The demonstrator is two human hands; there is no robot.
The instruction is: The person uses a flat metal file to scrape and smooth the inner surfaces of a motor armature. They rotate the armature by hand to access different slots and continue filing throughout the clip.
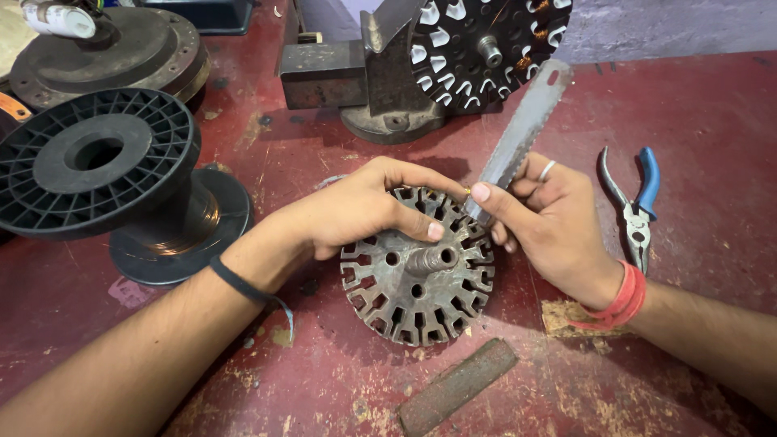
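Head view only. Slotted metal core (417, 279), round and rusty-grey, flat on the red bench (696, 105), short shaft sticking straight up from its middle. Left hand (356, 210) lying over the core's top-left edge, fingers spread and pressing down, thumb tip close to the shaft; open palm holding it steady, not wrapped around anything. Right hand (550, 214) just right of the core, fingers pinched tight around the low end of a flat toothed metal strip (522, 133). Strip slanting up and away to the right from the core's top-right rim, long way running from that rim toward the far wound core (486, 44) (the black one with copper wire, fixed on the vise (364, 85)). Low tip of the strip right at the slots on the core's upper right, between both thumbs; touching or not, cannot tell. Right hand nearer to that spot.

Left of the core: black plastic spool (105, 174). Right of it, past the right hand: blue-handled pliers (635, 206). Below it, near the front: small flat dark bar (457, 387).
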